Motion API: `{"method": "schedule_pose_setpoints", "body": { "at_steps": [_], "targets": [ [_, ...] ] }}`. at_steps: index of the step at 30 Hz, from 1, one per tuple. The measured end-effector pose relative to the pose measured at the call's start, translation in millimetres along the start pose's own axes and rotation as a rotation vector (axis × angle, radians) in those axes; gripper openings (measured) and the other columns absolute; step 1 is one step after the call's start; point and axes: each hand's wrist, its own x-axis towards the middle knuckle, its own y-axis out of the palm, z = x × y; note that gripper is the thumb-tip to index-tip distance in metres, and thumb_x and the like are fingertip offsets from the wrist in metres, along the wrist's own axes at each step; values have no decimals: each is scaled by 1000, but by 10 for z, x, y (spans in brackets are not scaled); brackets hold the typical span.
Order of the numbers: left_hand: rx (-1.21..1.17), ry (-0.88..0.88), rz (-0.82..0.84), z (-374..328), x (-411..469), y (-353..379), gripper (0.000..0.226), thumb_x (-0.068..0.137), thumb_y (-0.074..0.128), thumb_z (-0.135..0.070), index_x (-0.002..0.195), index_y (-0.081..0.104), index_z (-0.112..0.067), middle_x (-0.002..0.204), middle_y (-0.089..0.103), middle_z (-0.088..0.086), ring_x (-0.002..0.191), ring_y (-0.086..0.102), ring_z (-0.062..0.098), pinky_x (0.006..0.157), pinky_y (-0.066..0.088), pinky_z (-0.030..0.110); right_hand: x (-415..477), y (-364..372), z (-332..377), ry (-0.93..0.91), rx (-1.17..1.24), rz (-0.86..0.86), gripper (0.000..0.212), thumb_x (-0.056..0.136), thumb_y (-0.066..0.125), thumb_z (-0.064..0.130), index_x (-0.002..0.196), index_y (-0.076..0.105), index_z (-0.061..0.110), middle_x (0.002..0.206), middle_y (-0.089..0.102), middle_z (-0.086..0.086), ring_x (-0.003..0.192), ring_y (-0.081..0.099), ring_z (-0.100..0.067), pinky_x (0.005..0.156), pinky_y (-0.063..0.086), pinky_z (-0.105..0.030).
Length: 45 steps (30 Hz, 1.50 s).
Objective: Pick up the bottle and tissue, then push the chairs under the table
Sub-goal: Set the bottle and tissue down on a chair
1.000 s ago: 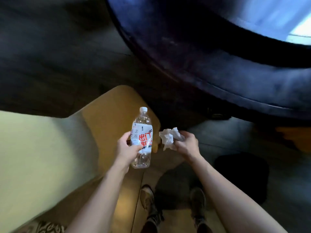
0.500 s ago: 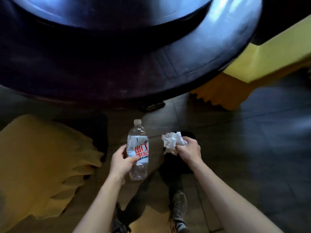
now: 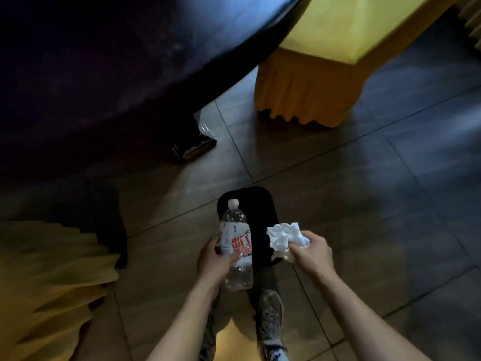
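Bottle, clear, capped, seemingly empty, in left hand grip; right hand clenches tissue.

View's swung right since 1 s ago: the dark round table now fills my upper left, and the yellow-covered chair that was only a corner 0.5 s ago shows its whole skirt at upper right. The other yellow chair slid to the lower left edge (blurry). A black bin now sits behind the bottle.
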Motion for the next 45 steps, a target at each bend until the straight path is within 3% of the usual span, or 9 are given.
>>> {"method": "schedule_pose_setpoints", "body": {
  "at_steps": [6, 11, 16, 21, 25, 27, 32, 40, 45],
  "targets": [
    [33, -18, -57, 431, 895, 430, 46, 61, 80, -27, 103, 67, -39, 104, 76, -5, 92, 73, 17, 84, 62, 44, 297, 197, -362, 35, 32, -2, 13, 80, 69, 23, 92, 74, 24, 79, 72, 4, 82, 66, -17, 78, 53, -37],
    [106, -5, -85, 294, 1039, 636, 72, 81, 78, -11, 146, 49, -19, 131, 65, 5, 115, 64, 21, 96, 53, 33, 455, 232, -520, 56, 46, -3, 17, 79, 70, 23, 95, 75, 26, 80, 73, 5, 83, 67, -15, 78, 53, -35],
    [277, 34, -91, 354, 1096, 571, 67, 90, 72, -19, 150, 43, -25, 144, 56, 3, 130, 54, 23, 107, 46, 35, 483, 244, -567, 75, 33, 12, 19, 82, 71, 23, 101, 74, 26, 85, 72, 6, 87, 66, -16, 75, 49, -32],
    [719, 314, -123, 383, 1162, 355, 69, 98, 56, -43, 156, 28, -20, 157, 39, 7, 143, 37, 27, 114, 37, 39, 600, 418, -452, 88, 6, 23, 12, 86, 66, 26, 97, 71, 27, 81, 68, 6, 85, 63, -18, 72, 44, -30],
    [1053, 439, -181, 422, 1225, 198, 84, 95, 45, -62, 160, 7, -25, 168, 5, 8, 154, 4, 33, 121, 18, 52, 730, 655, -316, 68, -33, 95, 18, 90, 61, 27, 107, 68, 24, 84, 67, 5, 89, 64, -20, 71, 44, -30],
    [1117, 477, -180, 425, 1187, 137, 88, 93, 43, -66, 159, 0, -27, 168, -9, 5, 154, -7, 32, 121, 9, 54, 760, 739, -260, 54, -55, 145, 31, 91, 60, 31, 122, 63, 23, 103, 70, 0, 97, 64, -22, 77, 47, -30],
    [1148, 444, -180, 369, 1004, 66, 87, 93, 35, -70, 159, -4, -27, 168, -15, 3, 154, -13, 31, 122, 4, 57, 727, 770, -156, 67, -138, 174, 62, 91, 62, 42, 147, 46, 21, 143, 56, -9, 132, 51, -30, 107, 42, -38],
    [1040, 357, -237, 100, 214, 43, 82, 97, 33, -65, 159, -9, -31, 165, -25, -2, 153, -19, 25, 124, -4, 51, 350, 442, 89, -197, -427, 190, 62, 96, 57, 38, 150, 39, 13, 145, 53, -14, 133, 49, -30, 111, 40, -37],
    [937, 373, -328, -215, -658, -127, 80, 98, 33, -64, 159, -8, -32, 165, -24, -3, 153, -20, 25, 124, -4, 53, -265, -16, 525, -503, -702, 106, 76, 98, 45, 52, 157, 18, 14, 160, 22, -24, 146, 25, -40, 118, 26, -46]
  ]
}}
